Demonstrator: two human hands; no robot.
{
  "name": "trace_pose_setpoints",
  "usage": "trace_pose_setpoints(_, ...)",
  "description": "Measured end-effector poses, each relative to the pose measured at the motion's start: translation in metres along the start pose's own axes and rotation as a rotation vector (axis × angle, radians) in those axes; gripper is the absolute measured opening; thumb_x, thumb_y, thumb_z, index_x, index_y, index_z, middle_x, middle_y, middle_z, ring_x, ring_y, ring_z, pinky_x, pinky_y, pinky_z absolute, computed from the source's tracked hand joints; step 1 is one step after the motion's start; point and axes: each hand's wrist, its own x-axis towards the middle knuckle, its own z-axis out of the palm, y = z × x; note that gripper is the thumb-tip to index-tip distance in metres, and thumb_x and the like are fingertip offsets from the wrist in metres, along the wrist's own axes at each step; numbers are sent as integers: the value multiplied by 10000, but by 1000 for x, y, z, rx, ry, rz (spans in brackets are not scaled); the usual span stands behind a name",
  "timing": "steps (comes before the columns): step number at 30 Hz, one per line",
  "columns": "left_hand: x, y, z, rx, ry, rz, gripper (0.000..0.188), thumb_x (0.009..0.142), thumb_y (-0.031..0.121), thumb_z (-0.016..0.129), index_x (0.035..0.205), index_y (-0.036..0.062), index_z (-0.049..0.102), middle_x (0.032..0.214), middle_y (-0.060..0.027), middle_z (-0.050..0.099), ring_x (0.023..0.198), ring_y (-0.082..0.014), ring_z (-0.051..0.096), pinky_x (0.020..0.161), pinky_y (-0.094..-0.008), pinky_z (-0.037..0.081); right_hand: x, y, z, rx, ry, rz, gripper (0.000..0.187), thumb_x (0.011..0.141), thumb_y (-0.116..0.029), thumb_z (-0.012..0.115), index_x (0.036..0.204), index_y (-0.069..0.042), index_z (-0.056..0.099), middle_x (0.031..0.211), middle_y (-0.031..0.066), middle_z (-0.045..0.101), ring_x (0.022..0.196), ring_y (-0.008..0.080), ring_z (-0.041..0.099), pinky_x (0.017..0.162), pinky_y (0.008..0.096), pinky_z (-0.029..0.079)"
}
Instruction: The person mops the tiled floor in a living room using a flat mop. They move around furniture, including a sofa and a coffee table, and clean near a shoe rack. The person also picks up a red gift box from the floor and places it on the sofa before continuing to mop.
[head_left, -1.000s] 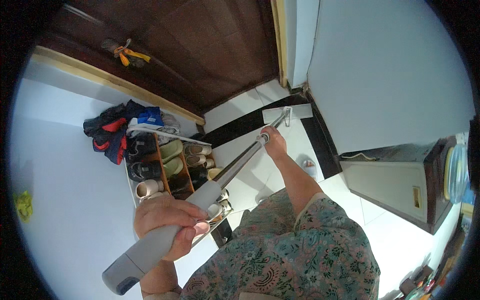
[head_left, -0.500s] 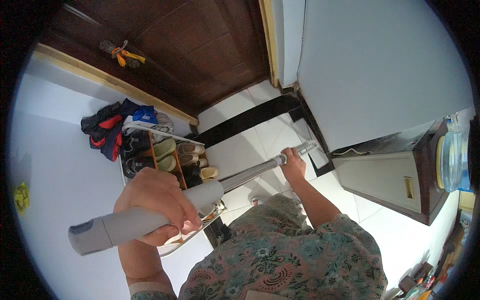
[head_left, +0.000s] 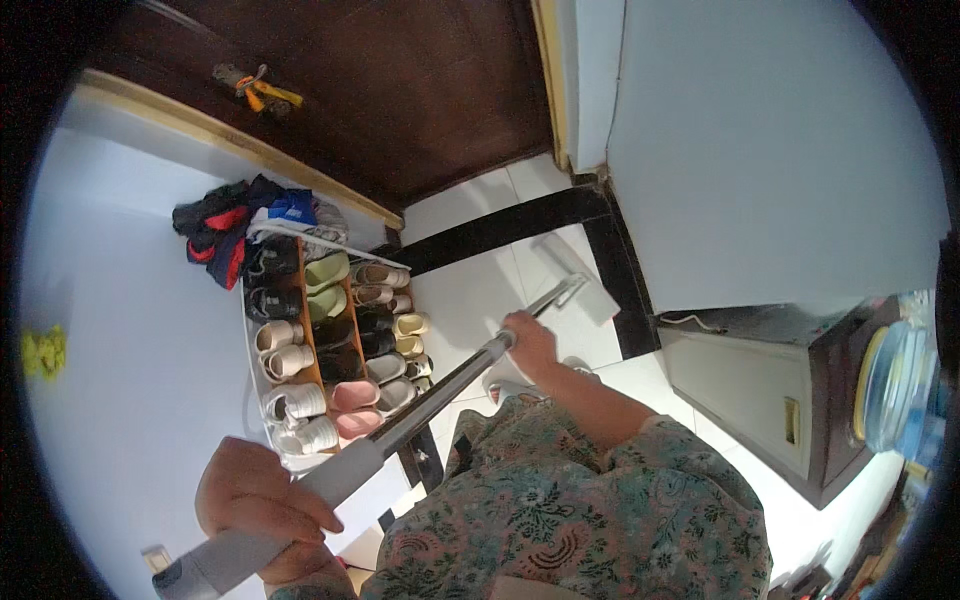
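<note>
Across the view slants a flat mop (head_left: 436, 393) with a thick grey grip and a shiny metal pole. My left hand (head_left: 255, 497) is closed round the grey grip near its lower-left end. Farther along, my right hand (head_left: 530, 343) wraps the pole just past its grey collar. At the far end the flat pale mop head (head_left: 596, 301) lies on the white floor tiles (head_left: 470, 300), near the black border strip. Part of the grip is covered by my left fingers.
Left of the pole stands a shoe rack (head_left: 312, 350) with several pairs of shoes, and dark clothes (head_left: 215, 232) piled at its far end. A brown door (head_left: 340, 100) is ahead. On the right are a pale wall (head_left: 770, 150), a low cabinet (head_left: 745, 390) and a clear plastic container (head_left: 890, 385).
My left hand has moved down and nearer, and my right hand has shifted left with the pole. The mop head has swung left and shows more fully on the tiles.
</note>
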Motion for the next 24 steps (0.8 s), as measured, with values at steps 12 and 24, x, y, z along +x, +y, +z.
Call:
trace_pose_setpoints(12,-57,35,-25,209,-221,49,207,781,236,606,606,134,564,597,-44,646,339,-61,425,338,-204,272,8,-32,17,-106,-434,-297,156,683,-163,617,832,-134,579,875,42,572,889,244,566,715,392,460)
trace_pose_setpoints(24,-84,-22,34,145,101,8,171,715,222,635,641,119,521,561,-40,620,396,-79,479,382,-216,328,78,22,-2,-229,-367,-365,193,697,-92,603,884,-132,574,957,26,578,940,244,555,750,369,473)
